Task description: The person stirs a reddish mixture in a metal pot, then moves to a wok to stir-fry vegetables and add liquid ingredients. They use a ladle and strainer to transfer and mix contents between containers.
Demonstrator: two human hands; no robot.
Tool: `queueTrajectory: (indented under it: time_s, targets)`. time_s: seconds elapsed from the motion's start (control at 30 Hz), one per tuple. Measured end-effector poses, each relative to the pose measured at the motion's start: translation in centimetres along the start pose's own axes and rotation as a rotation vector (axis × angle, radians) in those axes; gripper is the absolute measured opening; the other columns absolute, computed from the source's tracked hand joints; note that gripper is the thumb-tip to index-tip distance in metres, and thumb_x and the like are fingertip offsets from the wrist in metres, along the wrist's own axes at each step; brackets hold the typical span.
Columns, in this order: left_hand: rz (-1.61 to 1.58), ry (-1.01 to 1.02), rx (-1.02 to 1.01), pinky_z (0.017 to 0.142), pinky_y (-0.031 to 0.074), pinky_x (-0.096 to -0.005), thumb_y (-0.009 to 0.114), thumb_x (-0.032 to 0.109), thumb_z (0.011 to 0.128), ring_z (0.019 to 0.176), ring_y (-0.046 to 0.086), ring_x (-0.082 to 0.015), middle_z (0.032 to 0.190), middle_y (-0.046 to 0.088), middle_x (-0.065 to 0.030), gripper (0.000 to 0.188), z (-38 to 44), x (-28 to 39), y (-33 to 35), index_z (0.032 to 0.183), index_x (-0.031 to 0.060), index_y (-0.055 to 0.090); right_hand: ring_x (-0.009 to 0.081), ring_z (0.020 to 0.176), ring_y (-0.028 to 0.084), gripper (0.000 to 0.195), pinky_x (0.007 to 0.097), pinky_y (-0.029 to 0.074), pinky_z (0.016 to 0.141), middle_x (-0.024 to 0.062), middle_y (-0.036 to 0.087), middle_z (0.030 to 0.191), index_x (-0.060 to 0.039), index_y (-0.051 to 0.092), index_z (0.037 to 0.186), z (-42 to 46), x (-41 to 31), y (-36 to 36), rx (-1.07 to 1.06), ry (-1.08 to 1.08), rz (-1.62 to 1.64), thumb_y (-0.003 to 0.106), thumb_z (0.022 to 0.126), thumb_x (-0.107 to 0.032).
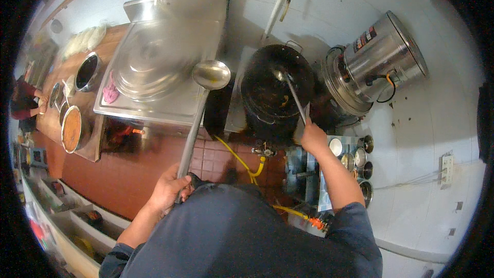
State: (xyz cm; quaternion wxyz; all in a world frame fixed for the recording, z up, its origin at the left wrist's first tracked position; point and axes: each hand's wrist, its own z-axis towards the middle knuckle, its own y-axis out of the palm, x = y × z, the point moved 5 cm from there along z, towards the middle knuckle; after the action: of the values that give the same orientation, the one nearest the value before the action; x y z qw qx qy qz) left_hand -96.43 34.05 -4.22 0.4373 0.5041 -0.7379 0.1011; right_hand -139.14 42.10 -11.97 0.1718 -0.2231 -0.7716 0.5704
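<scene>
My left hand (172,189) grips the handle of a large metal ladle (211,75). Its bowl faces up, level with the near right part of the steel stove top, and a little yellowish residue shows in it. In my right hand (314,139) is the handle of a second, smaller ladle or cooking spoon (293,92). The head of that one reaches down into a blackened wok (266,73), where some brownish bits cling to the lower side. What else the wok holds is too dark to tell.
Left of the wok, a wide metal lid (150,65) covers part of the steel counter (154,111), beside a pink cloth (110,92). A tall steel pot (382,54) stands right. Seasoning bowls (360,157) line a tiled shelf. A co-worker's hands (41,102) are at a wooden table (90,150). A yellow gas hose (233,154) hangs below.
</scene>
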Motion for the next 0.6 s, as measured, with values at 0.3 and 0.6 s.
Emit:
queueTrajectory:
  time_s: [0.3, 0.6]
  targets:
    - [0.046, -0.024, 0.015, 0.049, 0.043, -0.0233, 0.051, 0.005, 0.087, 0.049, 0.046, -0.0089, 0.067, 0.049, -0.0034, 0.026, 0.2, 0.1, 0.2, 0.111, -0.0020, 0.044, 0.0336, 0.078, 0.064, 0.062, 0.0419, 0.052, 0.064, 0.0182, 0.058, 0.102, -0.0020, 0.029, 0.138, -1.8, -2.6, 0.8, -0.066, -0.097, -0.280, 0.051, 0.080, -0.006]
    - [-0.016, -0.029, 0.003, 0.050, 0.043, -0.0232, 0.050, 0.004, 0.087, 0.048, 0.046, -0.0090, 0.066, 0.048, -0.0025, 0.031, 0.2, 0.0, 1.1, 0.116, -0.0031, 0.043, 0.0339, 0.078, 0.063, 0.061, 0.0422, 0.052, 0.064, 0.0186, 0.057, 0.102, -0.0019, 0.030, 0.137, 0.4, 1.2, -2.6, 0.066, -0.032, -0.254, 0.051, 0.080, -0.007]
